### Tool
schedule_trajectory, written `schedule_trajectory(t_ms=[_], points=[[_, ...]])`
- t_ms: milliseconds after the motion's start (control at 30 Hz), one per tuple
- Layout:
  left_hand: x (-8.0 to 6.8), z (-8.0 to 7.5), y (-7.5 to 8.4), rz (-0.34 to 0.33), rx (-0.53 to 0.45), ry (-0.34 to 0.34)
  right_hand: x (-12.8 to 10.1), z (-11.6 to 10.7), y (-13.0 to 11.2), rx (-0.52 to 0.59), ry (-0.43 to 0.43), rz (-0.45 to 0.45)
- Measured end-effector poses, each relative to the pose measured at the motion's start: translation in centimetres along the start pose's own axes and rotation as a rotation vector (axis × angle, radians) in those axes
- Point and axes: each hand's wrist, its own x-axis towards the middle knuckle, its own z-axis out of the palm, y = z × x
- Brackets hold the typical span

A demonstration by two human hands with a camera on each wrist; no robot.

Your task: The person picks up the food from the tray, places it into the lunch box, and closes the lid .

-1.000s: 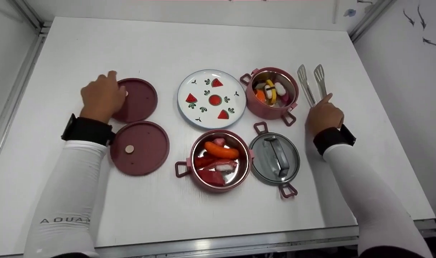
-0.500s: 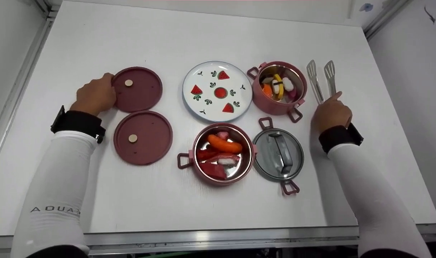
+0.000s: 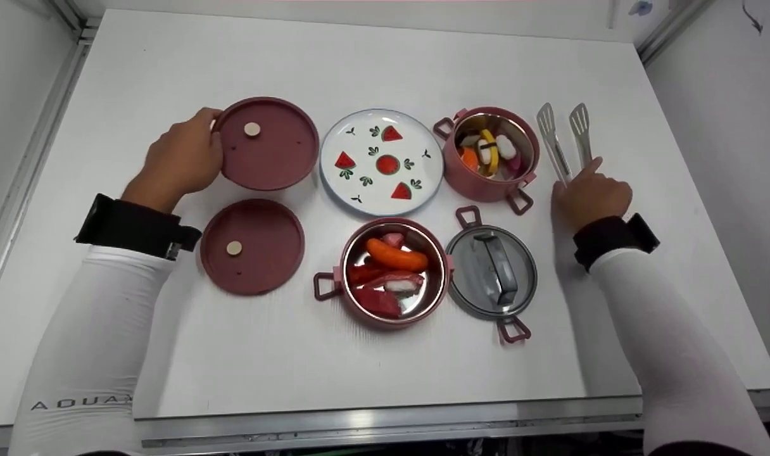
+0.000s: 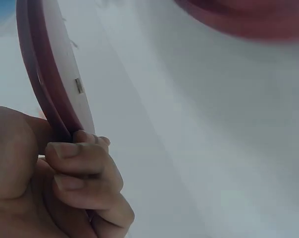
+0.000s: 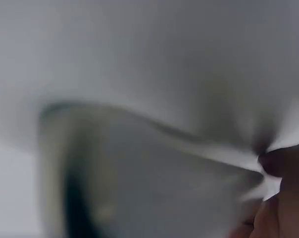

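Observation:
My left hand (image 3: 202, 147) grips the left rim of a maroon round lid (image 3: 268, 144) at the back left of the table. In the left wrist view the fingers (image 4: 82, 166) curl round the lid's edge (image 4: 48, 84), and the lid stands tilted off the table. My right hand (image 3: 589, 189) is closed over the near end of the steel tongs (image 3: 565, 139) at the right, with the index finger laid along one arm. The tongs' two blades point away from me. The right wrist view is blurred grey metal.
A second maroon lid (image 3: 252, 247) lies flat before the held one. A watermelon-patterned plate (image 3: 416, 136) sits mid-table. A pink pot (image 3: 467, 183) with toy sushi stands beside the tongs. A near pot (image 3: 423, 313) holds toy sausage and meat, next to a steel lid (image 3: 518, 285).
My left hand has taken hold of the far maroon lid's rim, lifted it and carried it right and away, close to the plate. My right hand has stayed on the tongs.

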Motion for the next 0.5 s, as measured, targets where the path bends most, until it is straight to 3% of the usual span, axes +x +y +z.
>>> schedule_trajectory(t_ms=[100, 167, 233, 300, 400, 500], points=[[-1.0, 0.1, 2.7, 0.068, -0.011, 0.015, -0.9, -1.2, 1.0, 0.144, 0.083, -0.001], [-1.8, 0.1, 4.3, 0.111, -0.023, 0.021, -2.1, -2.5, 0.5, 0.286, 0.206, -0.032], [-2.6, 0.2, 5.8, 0.149, -0.038, 0.025, -3.9, -4.3, -1.3, 0.487, 0.321, -0.101], [-3.4, 0.5, 7.1, 0.181, -0.04, 0.023, -5.9, -6.0, -3.9, 0.673, 0.375, -0.232], [-4.3, 1.1, 8.8, 0.222, -0.033, 0.012, -8.9, -8.1, -8.0, 0.875, 0.299, -0.463], [-5.3, 2.2, 10.2, 0.272, -0.019, 0.002, -10.9, -9.0, -11.1, 0.94, 0.135, -0.616]])
